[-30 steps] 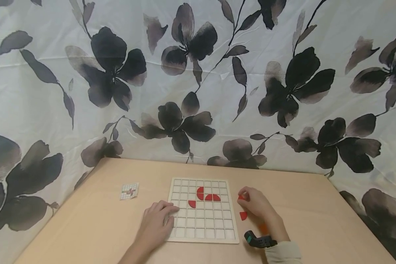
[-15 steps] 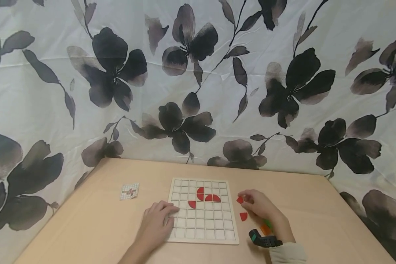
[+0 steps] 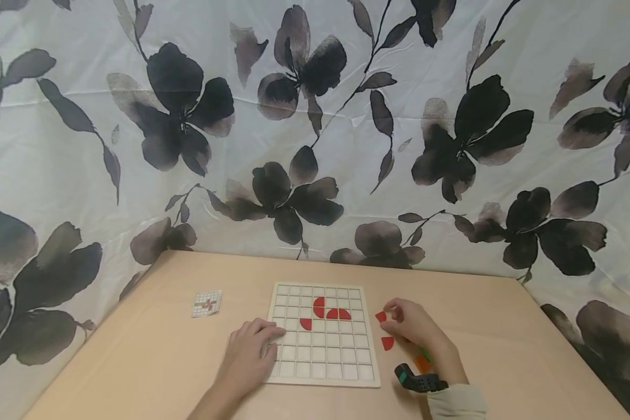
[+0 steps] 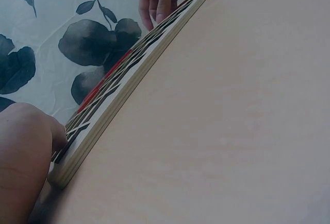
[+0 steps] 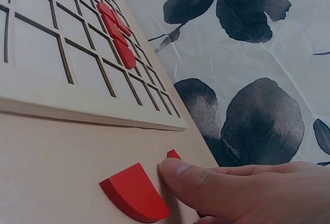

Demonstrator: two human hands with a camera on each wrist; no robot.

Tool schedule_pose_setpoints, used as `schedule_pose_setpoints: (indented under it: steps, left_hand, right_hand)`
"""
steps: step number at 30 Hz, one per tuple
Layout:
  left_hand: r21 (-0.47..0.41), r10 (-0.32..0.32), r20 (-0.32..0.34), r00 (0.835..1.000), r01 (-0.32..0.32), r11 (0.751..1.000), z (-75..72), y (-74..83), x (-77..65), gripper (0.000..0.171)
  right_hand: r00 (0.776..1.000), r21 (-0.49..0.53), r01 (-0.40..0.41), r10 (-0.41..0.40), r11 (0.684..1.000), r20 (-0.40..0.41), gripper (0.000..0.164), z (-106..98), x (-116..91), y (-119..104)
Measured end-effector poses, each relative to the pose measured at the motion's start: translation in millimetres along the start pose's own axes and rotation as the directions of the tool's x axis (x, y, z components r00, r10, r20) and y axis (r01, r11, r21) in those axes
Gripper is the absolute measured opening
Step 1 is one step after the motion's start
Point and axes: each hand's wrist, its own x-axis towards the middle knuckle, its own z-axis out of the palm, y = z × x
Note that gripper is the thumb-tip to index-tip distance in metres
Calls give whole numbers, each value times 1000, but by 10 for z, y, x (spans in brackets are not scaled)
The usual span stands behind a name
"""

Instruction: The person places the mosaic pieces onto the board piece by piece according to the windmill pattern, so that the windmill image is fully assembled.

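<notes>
A pale wooden grid board [image 3: 319, 371] lies on the table, with several red quarter-circle pieces [image 3: 318, 307] set in its squares. My left hand [image 3: 248, 352] rests over its left edge, fingers relaxed. To the right of the board, my right hand [image 3: 410, 324] pinches a red quarter-circle piece [image 3: 381, 316] between thumb and fingers; the thumb hides most of it in the right wrist view. Another loose red quarter-circle [image 5: 135, 193] lies on the table just nearer the person, below the fingertips.
Orange [image 3: 423, 364] and green [image 3: 426, 353] pieces lie partly hidden under the right wrist, which wears a black band [image 3: 420, 379]. A small card with a printed grid pattern [image 3: 206, 304] lies left of the board. A floral cloth [image 3: 357, 146] hangs behind the table [image 3: 136, 344].
The right hand has shifted slightly right and the red piece in its fingers has turned, showing more of itself. Orange and green pieces show more beneath the wrist. The left hand stays still.
</notes>
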Motion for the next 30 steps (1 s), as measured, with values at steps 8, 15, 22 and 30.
schedule_pose_setpoints:
  steps: [8,15,22,30]
  left_hand:
    - [5,10,-7,1000,-10,1000,-9,-1,5,26]
    - [19,5,-7,1000,-5,1000,-28,-3,-1,25]
    - [13,22,-26,999,-22,1000,-39,0,1,26]
    - [8,7,0,1000,-7,1000,-29,9,2,26]
  right_hand:
    - [1000,-32,14,-14,999,-7,30,0,11,-34]
    - [1000,-13,15,-15,1000,-20,30,40,34,-39]
    - [1000,-44,9,-11,999,-29,32,26,55,-47]
    - [1000,-25,-5,5,1000,-16,33,13,31,-37]
